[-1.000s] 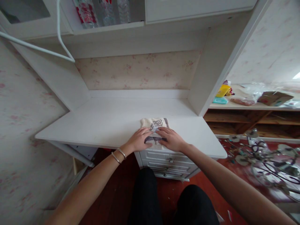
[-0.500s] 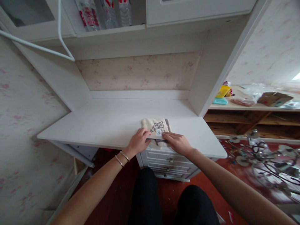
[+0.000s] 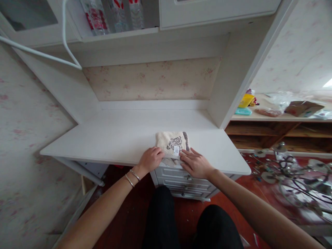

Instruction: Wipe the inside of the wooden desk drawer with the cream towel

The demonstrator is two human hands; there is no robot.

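Note:
A folded cream towel (image 3: 169,139) with a grey pattern and grey edging lies at the front edge of the white desk (image 3: 124,138). A small white label (image 3: 176,150) sits on it. My left hand (image 3: 151,159) is closed on the towel's near left corner, its fingertips on top and the thumb hidden. Spread over the near right part, my right hand (image 3: 196,164) lies flat with its fingers apart. Below the hands, a bit of the towel's grey underside hangs over the desk edge.
Under the desk is a white drawer unit (image 3: 186,184). Bottles (image 3: 136,15) stand on the shelf above, and a white bent rod (image 3: 63,38) juts in at upper left. A chandelier (image 3: 301,180) lies on the floor at right, before a low shelf (image 3: 251,130).
The raised near edge of the towel has been laid down. My right hand has gone from pinching that edge to lying flat, and my left hand has shifted slightly left and down.

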